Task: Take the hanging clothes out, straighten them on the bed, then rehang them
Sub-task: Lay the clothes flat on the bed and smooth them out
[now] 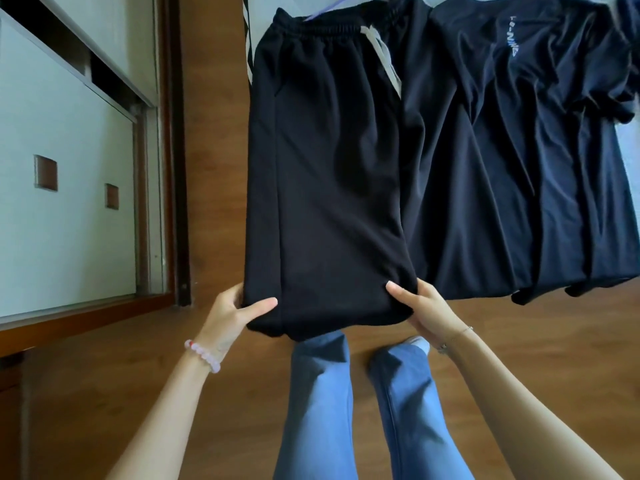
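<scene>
Wood-brown floor [138, 375] runs under the person's blue trousers [318, 410]. Dark T-shirts [519, 150] hang to the right of black shorts [329, 168] on a lilac hanger [322, 12]. The left hand [232, 315] and right hand [422, 311] each have fingers clamped on the shorts' bottom hem. A pink bracelet [204, 355] circles the left wrist.
</scene>
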Demonstrator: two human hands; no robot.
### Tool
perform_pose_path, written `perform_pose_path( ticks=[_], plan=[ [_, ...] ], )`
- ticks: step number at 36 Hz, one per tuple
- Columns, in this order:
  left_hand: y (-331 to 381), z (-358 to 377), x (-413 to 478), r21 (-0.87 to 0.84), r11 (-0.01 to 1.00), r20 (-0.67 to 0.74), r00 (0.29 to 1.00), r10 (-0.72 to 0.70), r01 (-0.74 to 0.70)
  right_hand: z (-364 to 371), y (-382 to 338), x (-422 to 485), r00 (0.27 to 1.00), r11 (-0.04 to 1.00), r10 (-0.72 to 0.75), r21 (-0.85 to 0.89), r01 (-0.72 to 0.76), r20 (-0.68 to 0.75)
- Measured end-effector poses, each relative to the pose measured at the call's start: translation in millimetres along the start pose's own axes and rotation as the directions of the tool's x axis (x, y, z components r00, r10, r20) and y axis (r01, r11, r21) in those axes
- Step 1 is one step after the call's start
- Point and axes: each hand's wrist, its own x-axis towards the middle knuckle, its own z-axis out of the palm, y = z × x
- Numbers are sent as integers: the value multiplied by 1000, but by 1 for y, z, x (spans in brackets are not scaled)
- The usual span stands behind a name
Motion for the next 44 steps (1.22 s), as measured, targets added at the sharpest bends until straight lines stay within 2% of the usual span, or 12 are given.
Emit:
perform_pose_path(
  ticks=[2,7,11,16,22,30,33,36,41,44],
  plan=[
    [-7,-8,-2,126,992,-60,998,0,7,-1,2,-5,999,999,-15,-32,14,-41],
    [-44,-11,2,356,932,-178,984,2,63,10,18,-3,988,941,-41,-338,-12,-151],
    [-71,0,18,646,725,-326,945,-20,239,8,30,10,988,883,41,-457,-104,-147],
    [-86,8,25,735,613,-328,943,-52,290,-19,39,13,977,801,22,-581,-144,-213],
    [-70,42,22,644,725,-280,957,-74,244,-71,35,-3,962,829,-2,-539,-151,-272],
    [-27,149,47,499,857,-141,988,-70,132,-169,5,-10,939,908,-72,-412,-78,-335],
    [-17,196,59,419,896,-165,982,-87,150,-205,-8,-7,935,896,-71,-434,-93,-348],
    [-12,243,71,312,929,-218,966,-136,201,-231,-25,6,940,834,-116,-546,-84,-321],
    [-19,297,84,161,936,-442,871,-214,312,-248,-50,43,988,769,-54,-637,-52,-146],
    [-26,311,90,77,936,-481,835,-267,344,-246,-60,60,994,711,-51,-703,-30,-94]
  ],
)
